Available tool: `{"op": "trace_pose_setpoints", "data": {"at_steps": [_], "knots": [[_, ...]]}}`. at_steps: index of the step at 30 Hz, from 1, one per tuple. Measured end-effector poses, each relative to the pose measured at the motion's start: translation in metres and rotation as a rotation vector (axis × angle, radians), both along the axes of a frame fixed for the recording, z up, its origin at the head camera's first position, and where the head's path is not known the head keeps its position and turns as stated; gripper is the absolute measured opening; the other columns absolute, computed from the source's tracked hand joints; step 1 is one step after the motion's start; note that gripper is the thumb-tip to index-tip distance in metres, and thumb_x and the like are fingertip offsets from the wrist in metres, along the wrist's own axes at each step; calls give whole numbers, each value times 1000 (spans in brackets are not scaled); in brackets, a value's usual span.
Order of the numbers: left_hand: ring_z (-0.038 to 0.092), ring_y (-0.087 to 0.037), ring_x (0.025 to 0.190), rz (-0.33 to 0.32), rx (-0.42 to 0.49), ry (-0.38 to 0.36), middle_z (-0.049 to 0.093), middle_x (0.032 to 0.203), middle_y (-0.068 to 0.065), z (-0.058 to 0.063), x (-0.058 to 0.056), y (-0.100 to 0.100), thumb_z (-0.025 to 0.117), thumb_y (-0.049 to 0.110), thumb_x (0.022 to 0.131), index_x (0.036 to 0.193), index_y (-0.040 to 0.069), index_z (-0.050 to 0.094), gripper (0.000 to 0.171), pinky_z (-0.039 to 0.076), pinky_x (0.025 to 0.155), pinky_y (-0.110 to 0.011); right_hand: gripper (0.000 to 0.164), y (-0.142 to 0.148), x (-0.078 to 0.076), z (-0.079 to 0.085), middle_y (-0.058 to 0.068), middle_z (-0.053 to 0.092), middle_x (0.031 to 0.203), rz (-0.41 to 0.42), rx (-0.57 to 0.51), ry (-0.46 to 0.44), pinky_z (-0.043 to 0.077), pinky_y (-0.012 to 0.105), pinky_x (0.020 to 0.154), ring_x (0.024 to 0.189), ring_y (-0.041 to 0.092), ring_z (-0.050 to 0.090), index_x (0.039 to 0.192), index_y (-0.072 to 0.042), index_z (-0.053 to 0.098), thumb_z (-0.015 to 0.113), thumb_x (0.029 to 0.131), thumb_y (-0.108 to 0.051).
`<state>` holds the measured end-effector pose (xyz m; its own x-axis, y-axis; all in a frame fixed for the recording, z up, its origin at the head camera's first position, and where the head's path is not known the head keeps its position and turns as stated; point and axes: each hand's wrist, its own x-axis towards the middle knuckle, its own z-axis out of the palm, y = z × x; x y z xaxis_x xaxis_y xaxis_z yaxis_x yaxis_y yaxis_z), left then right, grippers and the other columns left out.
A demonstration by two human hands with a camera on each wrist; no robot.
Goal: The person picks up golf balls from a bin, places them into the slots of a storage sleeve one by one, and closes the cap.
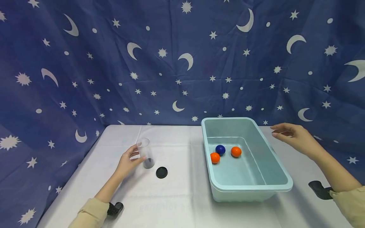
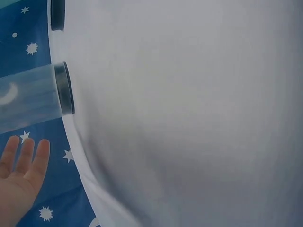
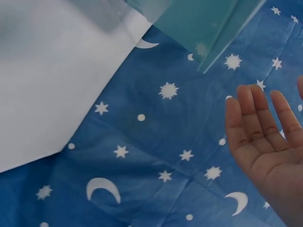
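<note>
The clear cylinder (image 1: 146, 153) is stood upright on the table (image 1: 178, 158), flanked by the nearer left hand (image 1: 127, 162), fingers parted; the right hand (image 1: 295, 138), relaxed and empty, is held beyond the tub (image 1: 251, 188)

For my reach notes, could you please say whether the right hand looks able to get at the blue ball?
Probably yes: the bin is uncovered above the blue ball, though the right hand must clear the rim.

Staged, curtained-off tabletop corner: white-covered table (image 1: 176, 152) against blue moon-and-star drapes (image 1: 162, 28).
</note>
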<state>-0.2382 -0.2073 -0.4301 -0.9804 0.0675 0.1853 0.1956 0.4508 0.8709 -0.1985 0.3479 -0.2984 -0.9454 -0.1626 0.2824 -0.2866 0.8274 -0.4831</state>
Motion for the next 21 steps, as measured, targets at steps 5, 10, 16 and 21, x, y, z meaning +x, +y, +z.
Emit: {"op": "trace_pose_setpoints", "data": {"at_steps": [5, 10, 16, 21], "knots": [[53, -41, 118, 26, 22, -10, 50, 132, -26, -2, 1, 4, 71, 9, 83, 136, -2, 44, 60, 51, 94, -42, 36, -13, -4, 7, 27, 63, 109, 23, 28, -28, 55, 53, 78, 97, 39, 62, 117, 3, 60, 61, 93, -23], [53, -41, 119, 24, 0, 9, 50, 134, -23, -5, 1, 3, 72, 12, 83, 133, 1, 48, 57, 48, 96, -51, 34, -27, -9, 15, 25, 65, 106, 55, 50, -55, 54, 54, 81, 97, 40, 61, 117, 4, 60, 61, 93, -20], [55, -39, 115, 44, 4, 25, 56, 128, -23, -5, 1, 4, 71, 11, 83, 131, 0, 50, 54, 49, 95, -48, 34, -47, -21, 25, 20, 67, 102, 102, 80, -85, 56, 47, 80, 94, 34, 63, 116, 4, 61, 63, 91, -20], [55, -38, 113, 31, 20, 37, 57, 125, -24, -6, 1, 5, 72, 12, 83, 130, -1, 51, 53, 48, 97, -46, 30, -62, -29, 31, 18, 68, 100, 131, 109, -114, 57, 43, 77, 90, 30, 64, 113, 4, 63, 64, 90, -16]]}}
